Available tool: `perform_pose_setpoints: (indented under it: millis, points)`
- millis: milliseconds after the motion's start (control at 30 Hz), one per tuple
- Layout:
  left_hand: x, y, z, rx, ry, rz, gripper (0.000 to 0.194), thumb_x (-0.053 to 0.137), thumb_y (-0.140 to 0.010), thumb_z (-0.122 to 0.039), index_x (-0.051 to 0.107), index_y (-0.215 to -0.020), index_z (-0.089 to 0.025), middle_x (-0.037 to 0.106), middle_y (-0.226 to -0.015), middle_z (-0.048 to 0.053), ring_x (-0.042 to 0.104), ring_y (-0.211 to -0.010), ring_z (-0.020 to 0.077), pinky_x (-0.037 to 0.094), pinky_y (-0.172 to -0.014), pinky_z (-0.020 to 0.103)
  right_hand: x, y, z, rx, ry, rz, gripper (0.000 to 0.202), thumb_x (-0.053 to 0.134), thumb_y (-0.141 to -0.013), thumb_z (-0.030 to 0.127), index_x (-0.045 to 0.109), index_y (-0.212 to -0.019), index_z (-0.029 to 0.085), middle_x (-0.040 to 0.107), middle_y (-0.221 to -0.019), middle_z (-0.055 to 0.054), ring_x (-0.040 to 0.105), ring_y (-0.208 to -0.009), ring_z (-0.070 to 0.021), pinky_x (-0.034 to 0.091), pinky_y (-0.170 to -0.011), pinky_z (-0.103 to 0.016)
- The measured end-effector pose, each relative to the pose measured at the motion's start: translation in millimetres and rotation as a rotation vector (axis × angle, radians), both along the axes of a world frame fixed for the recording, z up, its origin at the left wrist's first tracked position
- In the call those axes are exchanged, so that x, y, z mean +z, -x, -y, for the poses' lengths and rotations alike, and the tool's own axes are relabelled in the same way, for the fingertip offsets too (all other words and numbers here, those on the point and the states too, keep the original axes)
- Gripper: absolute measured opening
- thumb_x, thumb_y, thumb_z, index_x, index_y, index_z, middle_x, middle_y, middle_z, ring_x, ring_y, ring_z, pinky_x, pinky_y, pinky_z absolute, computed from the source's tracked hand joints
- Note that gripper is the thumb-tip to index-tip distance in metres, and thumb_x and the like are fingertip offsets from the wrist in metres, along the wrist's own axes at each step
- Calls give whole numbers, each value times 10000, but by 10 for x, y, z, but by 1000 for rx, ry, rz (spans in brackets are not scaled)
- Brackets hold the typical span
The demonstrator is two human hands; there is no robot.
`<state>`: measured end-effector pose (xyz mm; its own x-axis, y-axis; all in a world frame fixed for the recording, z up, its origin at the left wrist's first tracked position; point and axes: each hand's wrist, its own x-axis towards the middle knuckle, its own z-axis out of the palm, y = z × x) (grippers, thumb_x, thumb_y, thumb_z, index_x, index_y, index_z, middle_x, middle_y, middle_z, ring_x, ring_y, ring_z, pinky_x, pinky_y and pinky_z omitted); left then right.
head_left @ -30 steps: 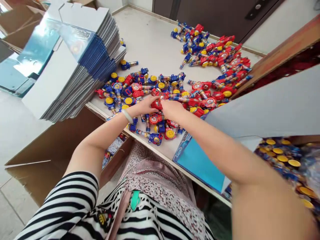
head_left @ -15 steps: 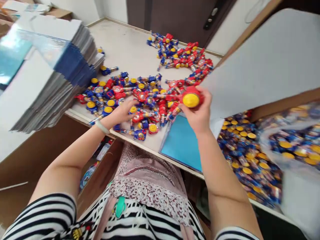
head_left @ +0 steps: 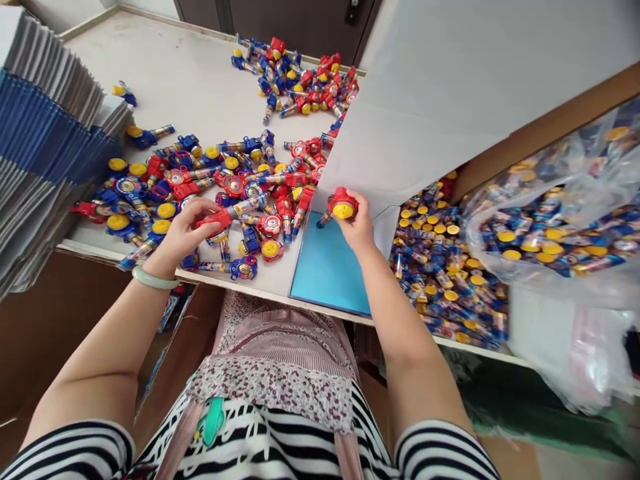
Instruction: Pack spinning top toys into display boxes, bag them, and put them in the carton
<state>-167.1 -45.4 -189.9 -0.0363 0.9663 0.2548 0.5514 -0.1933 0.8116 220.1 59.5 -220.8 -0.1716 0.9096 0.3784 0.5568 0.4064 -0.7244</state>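
Near the front edge of the white surface point(head_left: 190, 73), I have the left hand point(head_left: 183, 233) pinching a red tube toy point(head_left: 219, 221) between thumb and fingers, just above the near heap point(head_left: 233, 183) of red and blue toys. Off to the side, the right hand point(head_left: 359, 225) grips a red disc toy point(head_left: 343, 205), yellow disc showing, over the blue box point(head_left: 327, 267). I count just these two as picked up, and neither is set down; how many the box holds I cannot tell. Plenty is left: the near heap lies loose, a far heap point(head_left: 305, 79) sits by the back edge, a stack of folded cardboard point(head_left: 45, 127) stands at left, and the carton point(head_left: 550, 130) at right holds many yellow-capped pieces point(head_left: 450, 295). I judge the work well short of finished.
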Motion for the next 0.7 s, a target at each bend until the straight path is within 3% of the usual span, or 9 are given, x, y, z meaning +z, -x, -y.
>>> perform_pose_setpoints:
  millis: [167,367,467,533,633,700]
  points:
    - [219,-321,-3,-34,-78,42,150,614,-854,-397,662,-927,-276,680,-1000,0,621,-985,228,513,-947,425,-59,-46,18,0,8,14,618,594,-861,482,412,-1390,220,526,-1471,-172,542,-1343,-264,453,-1130,-442]
    - [299,-530,-44,-56,-71,70,122,630,-845,-347,678,-910,-254,687,-983,10,631,-963,219,512,-909,399,-60,-50,-5,-3,64,66,664,570,-900,530,387,-1453,213,506,-1498,-176,533,-1357,-265,444,-1138,-448]
    - [316,-564,-2,-123,-38,99,119,618,-854,-352,678,-898,-259,688,-998,10,635,-981,226,515,-930,410,-43,-41,-3,21,67,108,712,544,-912,595,383,-1482,200,493,-1506,-174,520,-1376,-267,466,-1128,-424]
    - [336,-603,44,-171,-11,126,120,614,-844,-367,672,-873,-267,693,-988,14,640,-990,239,521,-948,427,-50,8,18,-47,42,126,718,480,-943,609,347,-1522,206,453,-1538,-169,469,-1427,-265,462,-1141,-416]
    - [370,-711,104,-266,58,125,148,604,-821,-407,673,-842,-278,705,-982,30,654,-1000,266,535,-958,454,-86,84,61,-164,44,137,693,452,-971,539,285,-1564,221,407,-1577,-158,406,-1477,-266,429,-1177,-442]
    - [381,-815,123,-382,124,103,173,592,-822,-419,684,-858,-277,714,-997,43,663,-1002,272,540,-956,458,-130,93,79,-100,83,130,667,492,-960,455,301,-1553,219,428,-1572,-148,421,-1467,-266,411,-1190,-459]
